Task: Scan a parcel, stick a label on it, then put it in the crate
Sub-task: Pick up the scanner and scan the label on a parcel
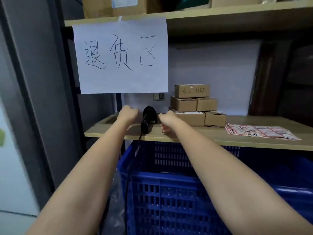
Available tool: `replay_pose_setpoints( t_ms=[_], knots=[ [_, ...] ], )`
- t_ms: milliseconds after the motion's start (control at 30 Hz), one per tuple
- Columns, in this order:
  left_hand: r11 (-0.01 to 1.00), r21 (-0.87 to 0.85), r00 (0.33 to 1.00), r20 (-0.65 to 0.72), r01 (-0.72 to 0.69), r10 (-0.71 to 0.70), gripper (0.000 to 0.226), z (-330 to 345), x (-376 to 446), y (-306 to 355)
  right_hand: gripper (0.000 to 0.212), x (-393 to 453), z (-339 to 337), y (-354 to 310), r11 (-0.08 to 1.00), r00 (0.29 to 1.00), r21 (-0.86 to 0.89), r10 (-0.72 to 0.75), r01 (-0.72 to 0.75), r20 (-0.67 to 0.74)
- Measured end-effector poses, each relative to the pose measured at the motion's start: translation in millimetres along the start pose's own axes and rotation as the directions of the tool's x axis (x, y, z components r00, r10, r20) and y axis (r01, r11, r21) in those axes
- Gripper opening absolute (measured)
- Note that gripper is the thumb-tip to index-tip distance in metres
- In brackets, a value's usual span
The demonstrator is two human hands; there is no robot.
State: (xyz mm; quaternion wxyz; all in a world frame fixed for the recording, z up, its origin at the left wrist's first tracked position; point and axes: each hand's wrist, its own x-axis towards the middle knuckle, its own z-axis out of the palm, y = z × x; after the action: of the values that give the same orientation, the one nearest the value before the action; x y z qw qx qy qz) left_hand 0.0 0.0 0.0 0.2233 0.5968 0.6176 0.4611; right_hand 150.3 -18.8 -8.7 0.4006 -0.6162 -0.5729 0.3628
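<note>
A stack of small brown cardboard parcels stands at the back of the wooden shelf; the top one has handwriting on its side. A black barcode scanner lies on the shelf, with its cable hanging over the front edge. My left hand is a closed fist just left of the scanner and holds nothing. My right hand is just right of the scanner, fingers curled down onto the shelf, also holding nothing. Sheets of red-and-white labels lie at the shelf's right. A blue plastic crate sits below the shelf.
A white paper sign with handwritten characters hangs from the upper shelf, above my hands. Large cardboard boxes stand on that upper shelf. A dark metal post runs along the left side.
</note>
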Motion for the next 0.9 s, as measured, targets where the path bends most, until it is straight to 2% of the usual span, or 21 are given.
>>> replay_pose_setpoints(
  t_ms=[67,133,200,367,467,733,833,900],
  knots=[
    [0.993,-0.013,0.983,0.142,0.119,-0.116,0.015,-1,11,2,0.045,17,6,-5,0.997,0.999,0.064,0.039,-0.040,0.015],
    [0.972,0.020,0.924,0.306,0.235,-0.229,0.022,-3,19,4,0.046,32,11,-11,0.991,0.997,0.112,0.076,-0.078,0.021],
    [0.968,0.015,0.897,0.370,0.252,-0.240,0.029,-3,31,2,0.045,43,16,-16,0.979,0.992,0.165,0.113,-0.120,0.054],
    [0.955,0.027,0.781,0.569,0.295,-0.257,0.025,5,53,-8,0.050,65,25,-12,0.956,0.976,0.218,0.171,-0.198,0.138],
    [0.939,-0.026,0.731,0.635,0.343,-0.249,0.025,11,62,-12,0.049,73,39,-9,0.940,0.969,0.267,0.168,-0.213,0.181],
    [0.914,-0.143,0.686,0.707,0.380,-0.174,0.018,7,67,-19,0.049,80,50,-10,0.879,0.964,0.407,0.178,-0.246,0.199],
    [0.905,-0.185,0.675,0.725,0.384,-0.138,0.022,6,68,-18,0.033,74,49,-12,0.874,0.966,0.427,0.158,-0.233,0.204],
    [0.909,-0.185,0.675,0.726,0.374,-0.130,0.022,3,67,-15,0.041,74,48,-12,0.872,0.974,0.443,0.145,-0.210,0.175]
  ],
)
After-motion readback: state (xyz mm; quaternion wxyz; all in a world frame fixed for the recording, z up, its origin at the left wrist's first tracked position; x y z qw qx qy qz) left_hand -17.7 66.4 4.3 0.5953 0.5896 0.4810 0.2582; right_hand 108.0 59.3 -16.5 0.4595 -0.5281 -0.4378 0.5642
